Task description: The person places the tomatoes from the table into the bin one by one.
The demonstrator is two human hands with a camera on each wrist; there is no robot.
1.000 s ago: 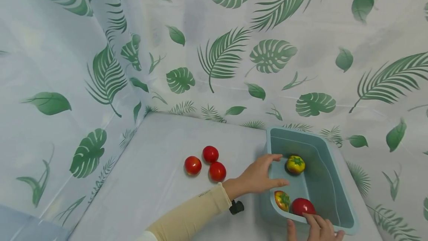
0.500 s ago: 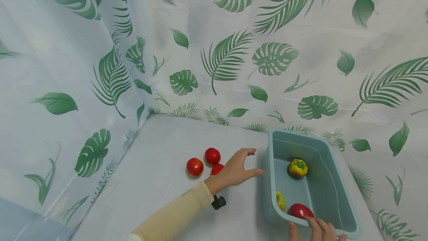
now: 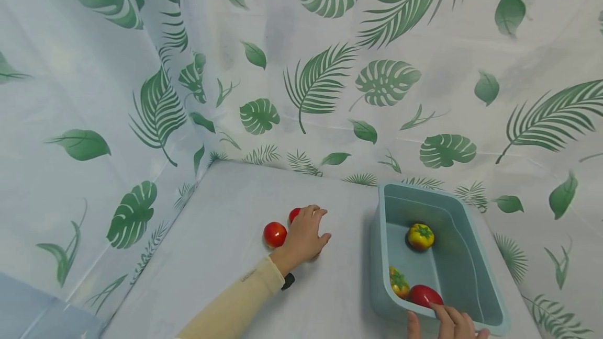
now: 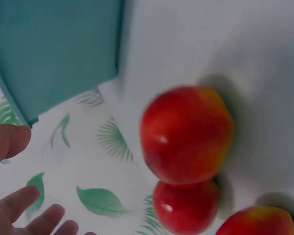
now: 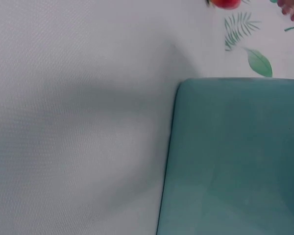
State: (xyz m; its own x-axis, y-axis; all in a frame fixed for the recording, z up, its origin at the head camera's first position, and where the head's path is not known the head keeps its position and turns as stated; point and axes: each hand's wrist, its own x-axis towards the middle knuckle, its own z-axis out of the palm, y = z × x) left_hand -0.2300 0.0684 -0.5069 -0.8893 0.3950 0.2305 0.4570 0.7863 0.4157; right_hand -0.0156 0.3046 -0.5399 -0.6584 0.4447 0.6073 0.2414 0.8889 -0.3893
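My left hand (image 3: 302, 235) hovers over round red fruits with yellow patches, fingers spread and holding nothing. Of these, one fruit (image 3: 275, 235) is fully visible in the head view, a second (image 3: 294, 214) is partly covered, and the third is behind the hand. The left wrist view has a larger fruit (image 4: 186, 134) in front of another (image 4: 187, 205). My right hand (image 3: 449, 322) holds the near rim of a blue-green plastic bin (image 3: 382, 255), fingers over the edge and thumb outside. Inside are two yellow-red bell peppers (image 3: 421, 236) with green tops and a red oval fruit (image 3: 425, 295).
A white-covered table (image 3: 235, 208) carries the bin at its right side, close to the back. A leaf-printed sheet (image 3: 325, 61) hangs along the back and left. The bin's wall (image 5: 235, 156) rises between the left hand and the things inside.
My left hand has moved left from above the bin to over the red fruits, empty throughout. The right hand stays at the bin's rim. The view has shifted slightly.
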